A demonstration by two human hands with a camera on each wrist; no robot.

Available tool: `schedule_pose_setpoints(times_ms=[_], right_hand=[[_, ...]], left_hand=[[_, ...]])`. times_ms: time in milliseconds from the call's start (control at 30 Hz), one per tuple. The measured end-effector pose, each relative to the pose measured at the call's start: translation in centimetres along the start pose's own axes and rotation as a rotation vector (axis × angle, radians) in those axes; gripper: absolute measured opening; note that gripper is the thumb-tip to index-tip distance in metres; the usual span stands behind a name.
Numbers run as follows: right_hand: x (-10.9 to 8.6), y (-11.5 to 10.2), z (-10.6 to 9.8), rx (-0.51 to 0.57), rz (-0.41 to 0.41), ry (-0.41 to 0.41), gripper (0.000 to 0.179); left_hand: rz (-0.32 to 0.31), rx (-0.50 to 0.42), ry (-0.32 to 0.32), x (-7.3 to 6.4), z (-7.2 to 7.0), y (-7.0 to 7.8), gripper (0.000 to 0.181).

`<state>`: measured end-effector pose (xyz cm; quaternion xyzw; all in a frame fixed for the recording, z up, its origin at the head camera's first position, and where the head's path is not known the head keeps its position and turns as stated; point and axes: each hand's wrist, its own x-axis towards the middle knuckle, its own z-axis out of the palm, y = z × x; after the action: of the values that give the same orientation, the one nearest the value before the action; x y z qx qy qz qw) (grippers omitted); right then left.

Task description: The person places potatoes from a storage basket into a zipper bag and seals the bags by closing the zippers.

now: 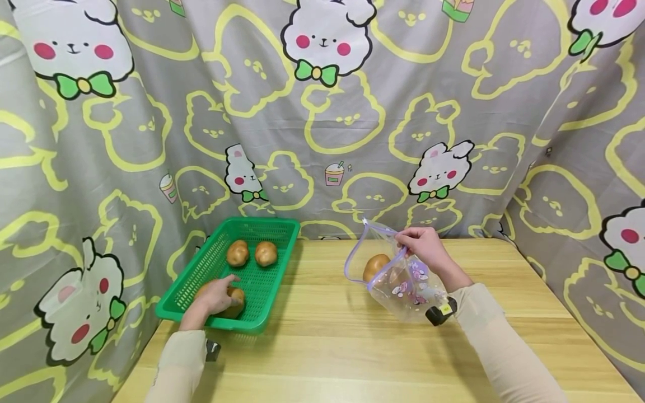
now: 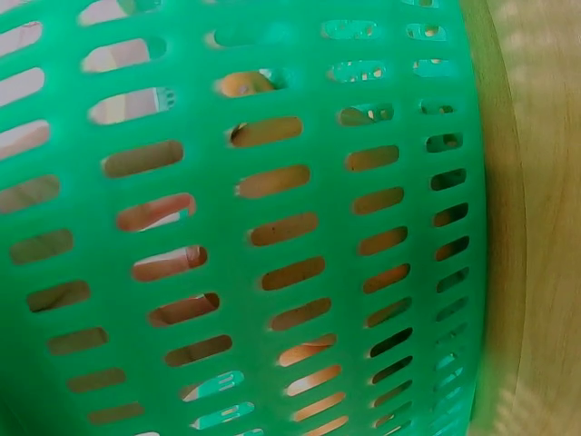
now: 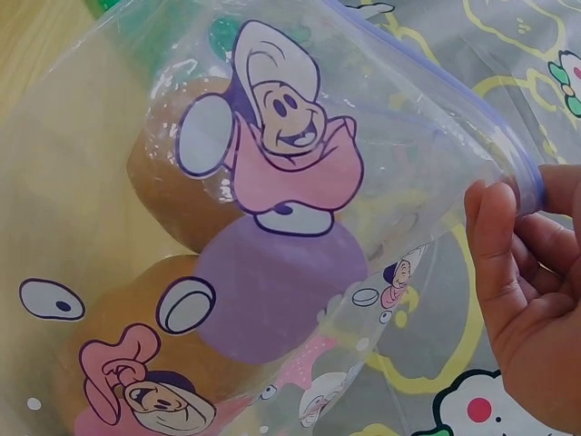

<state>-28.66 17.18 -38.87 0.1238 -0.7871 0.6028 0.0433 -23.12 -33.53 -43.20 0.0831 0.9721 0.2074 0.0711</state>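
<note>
Obstructing the left wrist view is a basket (image 2: 222,213).

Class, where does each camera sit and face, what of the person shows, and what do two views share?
Head: on the head, facing forward and down at green basket, clear bag, left hand and right hand.
Left wrist: on that wrist, facing the basket's slotted wall; the left hand seems partly visible through slots.
Right wrist: on that wrist, facing bag and potatoes; right hand shows.
Head and right wrist share the pinched bag.
</note>
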Motion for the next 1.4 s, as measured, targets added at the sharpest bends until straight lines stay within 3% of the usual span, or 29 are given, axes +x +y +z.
schedule_pose_setpoints(times_ms=[633, 833, 1100, 1400], right_hand=[[-0.1, 0.2, 0.0, -0.004, 0.009, -0.009, 0.028], [-0.4, -0.6, 0.0, 0.025, 0.021, -0.022, 0.026], [-1.4, -2.8, 0.2, 0.000, 0.010, -0.024, 0.026], [-1.4, -2.8, 0.2, -0.003, 0.023, -0.022, 0.026]], left_hand=[[-0.055, 0.011, -0.051, -0.1, 0.4, 0.0, 0.059], [-0.058, -0.018, -0.050, 0.0, 0.4, 0.0, 0.062], [-0.013, -0.065, 0.047, 0.2, 0.4, 0.0, 0.065], [0.025, -0.134, 0.208, 0.2, 0.0, 0.7, 0.067]])
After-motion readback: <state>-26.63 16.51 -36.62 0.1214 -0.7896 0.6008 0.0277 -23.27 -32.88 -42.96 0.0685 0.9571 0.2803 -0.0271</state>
